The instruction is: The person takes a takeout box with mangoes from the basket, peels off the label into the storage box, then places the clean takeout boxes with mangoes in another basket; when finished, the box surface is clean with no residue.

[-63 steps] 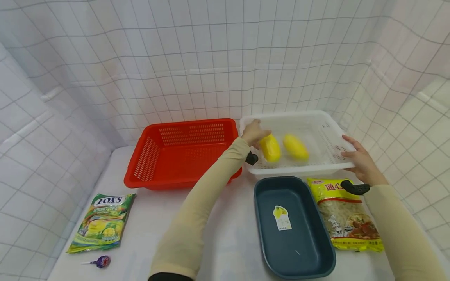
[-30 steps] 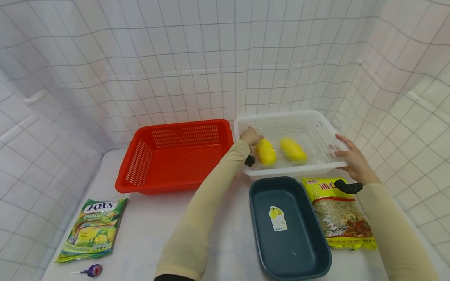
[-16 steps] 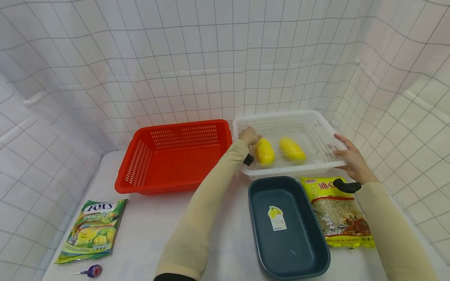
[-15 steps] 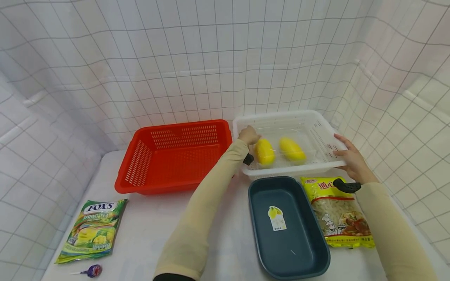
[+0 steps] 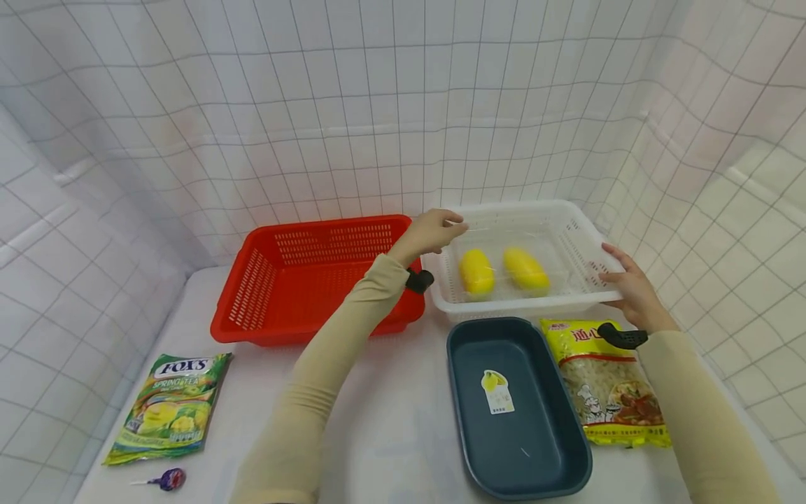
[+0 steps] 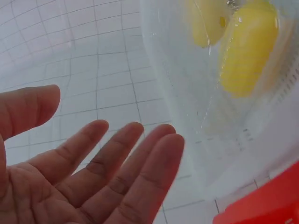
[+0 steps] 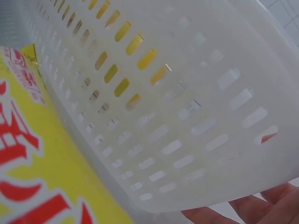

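My left hand (image 5: 433, 232) is held over the left end of the white basket (image 5: 504, 306), with nothing in it. Its fingers (image 6: 149, 182) are relaxed and spread from the thumb in the left wrist view. Inside that basket lie two yellow oval fruit-like pieces (image 5: 476, 273), under what looks like clear plastic; their exact kind is unclear. At the basket's right end, my right hand (image 5: 639, 294) grips the rim. Only some of its fingertips (image 7: 252, 207) show below the basket in the right wrist view.
A red basket (image 5: 252, 332) stands left of the white one. In front are a dark blue tray (image 5: 522, 448) with a fruit sticker and a yellow pasta bag (image 5: 613, 385). A green FOX'S candy bag (image 5: 170, 409) and a lollipop (image 5: 171, 479) lie at left.
My left hand has come up and left, away from the nearer yellow piece it was beside in the white basket. The right hand stays on the rim.
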`<state>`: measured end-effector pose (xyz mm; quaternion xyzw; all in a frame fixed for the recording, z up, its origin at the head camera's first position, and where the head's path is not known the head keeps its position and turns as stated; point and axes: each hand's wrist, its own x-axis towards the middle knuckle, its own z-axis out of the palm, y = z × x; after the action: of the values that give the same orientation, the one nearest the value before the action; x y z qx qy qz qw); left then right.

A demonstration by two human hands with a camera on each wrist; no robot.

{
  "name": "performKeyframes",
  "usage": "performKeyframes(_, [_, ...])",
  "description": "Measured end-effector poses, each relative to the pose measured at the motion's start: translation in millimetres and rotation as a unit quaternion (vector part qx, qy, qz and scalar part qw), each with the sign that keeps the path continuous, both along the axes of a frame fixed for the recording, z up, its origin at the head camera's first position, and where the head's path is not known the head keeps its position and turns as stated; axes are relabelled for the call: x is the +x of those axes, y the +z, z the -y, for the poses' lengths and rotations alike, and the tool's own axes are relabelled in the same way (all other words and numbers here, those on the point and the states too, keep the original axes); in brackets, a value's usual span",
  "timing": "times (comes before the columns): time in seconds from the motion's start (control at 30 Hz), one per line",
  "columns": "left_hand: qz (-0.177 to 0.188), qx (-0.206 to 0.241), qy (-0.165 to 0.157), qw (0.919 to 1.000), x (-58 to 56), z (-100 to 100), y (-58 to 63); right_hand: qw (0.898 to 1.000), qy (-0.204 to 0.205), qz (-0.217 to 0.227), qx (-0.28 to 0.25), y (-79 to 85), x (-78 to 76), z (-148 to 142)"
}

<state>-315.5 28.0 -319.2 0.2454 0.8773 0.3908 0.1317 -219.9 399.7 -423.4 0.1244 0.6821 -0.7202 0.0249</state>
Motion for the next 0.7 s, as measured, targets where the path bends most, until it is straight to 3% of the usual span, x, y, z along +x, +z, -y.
performKeyframes(0.17, [-0.048, 0.035, 0.003, 0.9982, 27.8, 46.3, -3.1, 0.998, 0.008, -0.001, 0.058, -6.5, -1.9, 1.3])
performKeyframes(0.33, [-0.085, 0.044, 0.021, 0.9952, 68.8, 84.4, -20.0, 0.989, 0.017, -0.003, 0.149, -10.0, -2.5, -5.5])
performKeyframes(0.5, [-0.110, 0.046, 0.016, 0.9927, 106.8, 118.8, -34.8, 0.982, 0.047, -0.005, 0.184, -4.8, -2.5, -16.9])
performKeyframes(0.6, [-0.138, 0.043, 0.011, 0.9894, 121.6, 134.4, -41.9, 0.976, 0.062, 0.000, 0.207, 0.7, 0.9, -28.6])
performKeyframes(0.7, [-0.177, 0.041, 0.006, 0.9834, 129.7, 147.0, -47.2, 0.958, 0.069, -0.009, 0.277, 11.2, 2.9, -36.8])
